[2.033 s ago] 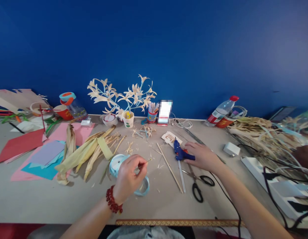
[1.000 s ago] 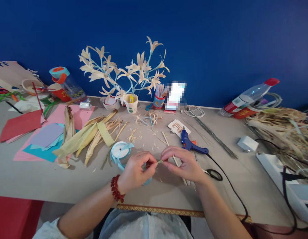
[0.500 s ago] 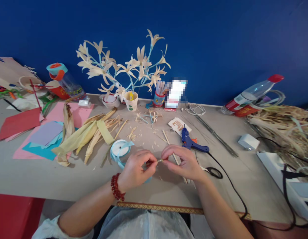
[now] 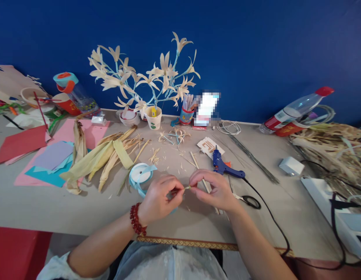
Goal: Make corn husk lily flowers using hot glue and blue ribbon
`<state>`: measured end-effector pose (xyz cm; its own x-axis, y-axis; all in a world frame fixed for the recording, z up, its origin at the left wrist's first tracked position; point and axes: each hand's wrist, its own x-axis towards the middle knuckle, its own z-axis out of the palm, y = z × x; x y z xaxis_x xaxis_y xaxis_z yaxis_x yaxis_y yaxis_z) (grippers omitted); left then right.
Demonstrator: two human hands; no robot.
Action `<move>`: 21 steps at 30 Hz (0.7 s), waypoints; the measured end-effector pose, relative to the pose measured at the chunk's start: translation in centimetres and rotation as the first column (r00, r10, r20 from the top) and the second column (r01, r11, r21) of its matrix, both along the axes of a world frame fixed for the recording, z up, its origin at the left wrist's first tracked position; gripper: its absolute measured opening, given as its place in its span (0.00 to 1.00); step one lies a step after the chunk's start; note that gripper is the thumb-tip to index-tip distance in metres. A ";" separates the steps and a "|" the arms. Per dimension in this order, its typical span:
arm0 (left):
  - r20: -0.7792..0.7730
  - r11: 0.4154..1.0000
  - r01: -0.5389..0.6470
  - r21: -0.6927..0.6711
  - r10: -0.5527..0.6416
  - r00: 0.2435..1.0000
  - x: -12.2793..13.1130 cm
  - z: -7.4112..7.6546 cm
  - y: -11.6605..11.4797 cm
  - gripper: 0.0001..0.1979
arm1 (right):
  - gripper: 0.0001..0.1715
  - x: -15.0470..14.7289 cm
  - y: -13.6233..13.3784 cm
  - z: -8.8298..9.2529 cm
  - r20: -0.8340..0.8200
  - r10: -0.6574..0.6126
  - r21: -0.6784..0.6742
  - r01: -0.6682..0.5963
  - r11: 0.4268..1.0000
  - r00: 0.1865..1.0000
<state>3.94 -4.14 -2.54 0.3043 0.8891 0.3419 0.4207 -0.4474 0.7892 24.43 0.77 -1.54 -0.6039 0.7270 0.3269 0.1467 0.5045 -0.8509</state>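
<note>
Between my fingertips is a tiny thin yellowish piece [image 4: 187, 188], too small to name surely. My left hand [image 4: 162, 197] pinches its left end, thumb against forefinger, and a red bead bracelet is on that wrist. My right hand [image 4: 214, 191] pinches the other end. Just behind my left hand lies a spool of light blue ribbon [image 4: 141, 173], its loose band running under the hand. Pale thin strips [image 4: 202, 175] pass beneath my right hand. A blue glue gun [image 4: 227, 167] lies behind that hand, and black-handled scissors [image 4: 250, 202] lie to its right.
Dried corn husks [image 4: 104, 161] and coloured paper [image 4: 53, 157] cover the left side. Husk flowers [image 4: 165, 74] stand in a white cup [image 4: 153, 120] at the back. Wires [image 4: 253, 157], a white power strip [image 4: 323, 202] and a plastic bottle [image 4: 293, 112] are at the right.
</note>
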 end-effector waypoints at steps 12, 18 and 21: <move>0.011 1.000 0.006 0.004 -0.006 1.000 0.1 -0.1 -0.1 0.06 | 0.02 0.0 0.1 -0.2 -0.018 0.000 0.027 0.000 1.000 1.000; 0.013 1.000 0.005 0.007 -0.005 1.000 0.0 -0.1 0.1 0.06 | 0.03 0.0 0.1 -0.3 -0.025 0.003 0.025 -0.002 1.000 1.000; 0.016 1.000 0.005 0.011 -0.005 1.000 0.0 -0.1 0.1 0.06 | 0.02 0.0 0.1 -0.2 -0.021 0.004 0.023 -0.004 1.000 1.000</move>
<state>3.97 -4.03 -2.62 0.3032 0.8838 0.3562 0.4054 -0.4579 0.7911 24.46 0.90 -1.78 -0.5993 0.7170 0.3560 0.1268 0.5241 -0.8421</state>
